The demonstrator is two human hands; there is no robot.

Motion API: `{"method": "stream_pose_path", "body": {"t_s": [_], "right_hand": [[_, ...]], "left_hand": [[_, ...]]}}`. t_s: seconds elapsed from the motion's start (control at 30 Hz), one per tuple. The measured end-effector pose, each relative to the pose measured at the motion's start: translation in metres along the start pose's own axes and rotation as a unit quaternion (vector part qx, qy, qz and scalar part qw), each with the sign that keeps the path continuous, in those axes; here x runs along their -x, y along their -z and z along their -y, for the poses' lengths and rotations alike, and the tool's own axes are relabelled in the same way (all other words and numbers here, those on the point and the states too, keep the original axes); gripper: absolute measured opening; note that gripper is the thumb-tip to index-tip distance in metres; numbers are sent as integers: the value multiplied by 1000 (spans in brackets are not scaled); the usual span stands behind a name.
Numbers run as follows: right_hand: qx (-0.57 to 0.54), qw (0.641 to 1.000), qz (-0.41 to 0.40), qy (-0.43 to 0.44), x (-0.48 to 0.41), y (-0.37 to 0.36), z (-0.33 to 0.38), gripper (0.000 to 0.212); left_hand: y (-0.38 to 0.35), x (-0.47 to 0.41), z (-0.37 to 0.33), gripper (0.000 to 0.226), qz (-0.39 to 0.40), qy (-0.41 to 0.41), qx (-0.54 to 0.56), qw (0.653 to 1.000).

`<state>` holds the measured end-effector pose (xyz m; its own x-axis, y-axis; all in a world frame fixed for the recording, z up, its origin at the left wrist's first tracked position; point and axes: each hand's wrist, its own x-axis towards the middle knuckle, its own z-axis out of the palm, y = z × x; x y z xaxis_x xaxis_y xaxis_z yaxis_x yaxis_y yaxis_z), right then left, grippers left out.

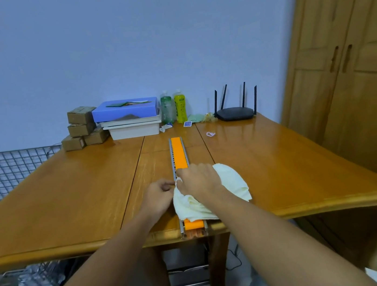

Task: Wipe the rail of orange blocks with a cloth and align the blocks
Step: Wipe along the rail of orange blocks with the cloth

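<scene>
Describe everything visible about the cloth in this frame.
The cloth is pale cream, soft and towel-like, bunched in loose folds. It lies draped across the rail of orange blocks near the table's front edge, hiding the middle stretch. The right hand presses on top of it; the left hand pinches its left corner. Its right side spills onto the wood.
</scene>
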<state>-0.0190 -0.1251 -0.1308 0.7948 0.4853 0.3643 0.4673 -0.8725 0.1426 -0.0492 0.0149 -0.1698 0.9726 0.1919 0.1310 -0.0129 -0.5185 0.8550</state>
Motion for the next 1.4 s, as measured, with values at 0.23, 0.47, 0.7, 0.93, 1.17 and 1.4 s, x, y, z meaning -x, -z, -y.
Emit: {"method": "stream_pose_path", "body": {"t_s": [0.23, 0.47, 0.7, 0.93, 1.17, 1.4], "right_hand": [[74, 997, 34, 15, 12, 12, -14, 18], [77, 996, 49, 4, 36, 12, -37, 24], [-2, 995, 26, -98, 54, 16, -61, 31], [-90, 991, -6, -97, 50, 55, -46, 36], [-132, 990, 1, -57, 68, 55, 0, 37], [-66, 998, -8, -16, 85, 43, 26, 33]], "left_hand": [[-3, -1, 2, 25, -10, 7, -9, 1000], [-4, 9, -2, 30, -1, -6, -41, 999], [0, 22, -6, 30, 17, 5, -42, 999], [3, 46, -17, 25, 6, -12, -75, 997], [11, 68, -19, 27, 2, -10, -71, 997], [12, 75, -10, 24, -14, 13, -30, 999]]}}
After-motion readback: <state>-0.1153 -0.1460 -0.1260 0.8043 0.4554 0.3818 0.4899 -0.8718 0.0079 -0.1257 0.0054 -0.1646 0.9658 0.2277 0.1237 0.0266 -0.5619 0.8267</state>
